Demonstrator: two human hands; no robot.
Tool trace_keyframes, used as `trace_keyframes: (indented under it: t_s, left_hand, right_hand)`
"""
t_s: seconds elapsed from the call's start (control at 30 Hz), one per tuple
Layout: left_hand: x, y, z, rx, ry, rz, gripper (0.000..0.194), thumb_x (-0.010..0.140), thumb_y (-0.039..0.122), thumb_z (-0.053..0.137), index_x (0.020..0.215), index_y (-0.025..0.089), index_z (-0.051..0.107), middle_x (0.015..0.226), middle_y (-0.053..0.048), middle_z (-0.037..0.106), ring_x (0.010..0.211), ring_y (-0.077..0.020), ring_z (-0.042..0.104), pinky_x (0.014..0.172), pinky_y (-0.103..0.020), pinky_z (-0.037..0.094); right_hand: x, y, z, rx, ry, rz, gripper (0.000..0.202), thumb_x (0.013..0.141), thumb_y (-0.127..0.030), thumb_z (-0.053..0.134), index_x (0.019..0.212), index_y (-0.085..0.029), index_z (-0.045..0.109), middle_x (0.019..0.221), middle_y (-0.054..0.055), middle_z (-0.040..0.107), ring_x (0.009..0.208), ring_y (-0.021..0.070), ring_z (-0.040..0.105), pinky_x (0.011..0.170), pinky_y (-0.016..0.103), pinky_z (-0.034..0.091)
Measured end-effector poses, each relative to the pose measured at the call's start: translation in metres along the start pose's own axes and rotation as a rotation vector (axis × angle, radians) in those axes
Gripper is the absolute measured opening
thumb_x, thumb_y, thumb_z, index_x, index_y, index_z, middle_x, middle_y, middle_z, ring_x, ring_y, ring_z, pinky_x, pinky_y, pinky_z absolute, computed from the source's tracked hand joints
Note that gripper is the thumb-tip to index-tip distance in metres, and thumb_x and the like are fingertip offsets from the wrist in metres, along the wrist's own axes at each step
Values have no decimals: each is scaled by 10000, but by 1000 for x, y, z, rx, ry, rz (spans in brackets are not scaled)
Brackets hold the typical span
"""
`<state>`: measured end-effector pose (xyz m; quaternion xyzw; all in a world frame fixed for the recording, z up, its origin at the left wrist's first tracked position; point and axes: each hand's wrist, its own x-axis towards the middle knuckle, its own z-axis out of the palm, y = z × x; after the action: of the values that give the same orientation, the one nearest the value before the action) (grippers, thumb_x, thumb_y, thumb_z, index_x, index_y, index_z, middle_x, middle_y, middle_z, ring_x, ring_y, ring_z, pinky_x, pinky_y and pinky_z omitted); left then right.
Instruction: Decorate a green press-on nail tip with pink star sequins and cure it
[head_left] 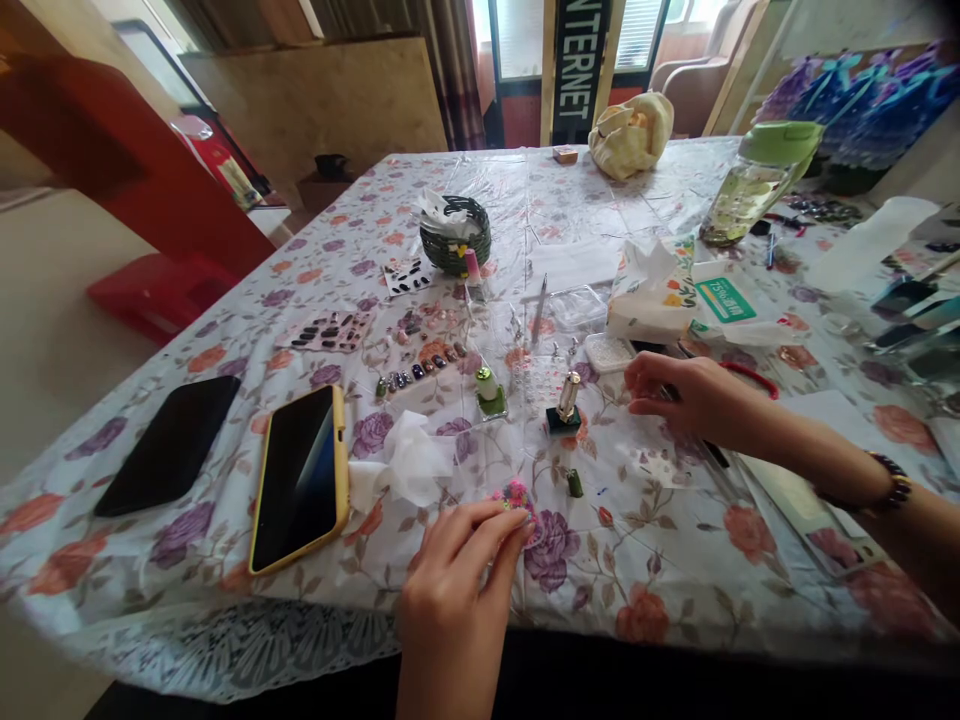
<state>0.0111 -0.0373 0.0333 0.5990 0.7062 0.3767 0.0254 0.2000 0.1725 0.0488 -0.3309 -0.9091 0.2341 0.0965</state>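
Jutting past the fingertips (514, 520), a pink speckled piece (516, 490) is pinched by the left hand (461, 560), the right hand's (701, 390) grip unclear.

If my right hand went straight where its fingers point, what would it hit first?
Probably the gold-capped bottle, left of your right hand; depth is unclear, so it might pass above.

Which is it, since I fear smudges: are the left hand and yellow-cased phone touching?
Apart: the head view shows tablecloth between left hand and phone.
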Motion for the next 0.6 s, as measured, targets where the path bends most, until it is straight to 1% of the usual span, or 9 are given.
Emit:
trace_keyframes:
  t_s: [0.1,0.2,0.3,0.37,0.4,0.47,0.53,0.6]
  left_hand:
    - [0,5,-3,-36,35,-20,130,743,146,653,838,233,668,814,22,650,735,-118,619,711,-228,481]
    - [1,13,-5,-115,47,-59,130,733,154,664,822,248,668,810,35,660,747,-122,626,711,-227,480]
    - [6,26,-6,-228,54,-134,115,730,162,665,790,260,672,786,48,676,754,-123,634,689,-221,476]
    - [12,36,-6,-315,52,-203,112,724,180,673,782,276,679,775,59,687,724,-115,636,684,-217,472]
    - [14,41,-6,-369,34,-250,107,723,196,675,787,281,684,773,60,692,708,-112,637,682,-217,472]
    - [20,50,-5,-527,-40,-374,95,732,238,667,816,275,690,765,45,701,706,-122,643,673,-221,481]
    - [25,57,-5,-710,-159,-488,135,740,274,656,870,256,688,776,19,707,723,-138,649,659,-227,494]
    - [28,61,-6,-834,-261,-565,155,742,292,653,883,237,686,784,0,709,733,-145,649,660,-229,500]
  right_hand:
    - [-11,-7,-18,48,47,35,161,808,-343,572,870,-198,544,712,-8,637,615,121,579,597,236,424]
    - [-23,-15,-35,55,64,44,217,804,-392,576,948,-230,568,712,-30,649,580,105,581,566,226,429]
    - [-33,-28,-47,79,65,17,250,819,-405,558,1031,-272,562,721,-46,654,592,96,597,572,216,449]
    - [-38,-40,-50,91,56,-7,251,831,-388,549,1063,-293,554,745,-52,655,602,89,598,582,210,460]
    - [-41,-46,-50,99,38,-25,250,839,-379,541,1077,-303,546,746,-56,651,590,84,592,574,206,462]
    - [-44,-58,-49,113,8,-73,252,855,-349,523,1105,-313,528,747,-59,645,573,79,582,552,200,461]
    - [-47,-69,-45,121,-4,-109,263,865,-316,510,1128,-314,513,777,-48,646,598,89,590,539,201,460]
    - [-50,-77,-42,133,2,-122,274,865,-300,510,1138,-313,512,823,-35,649,649,103,605,549,206,464]
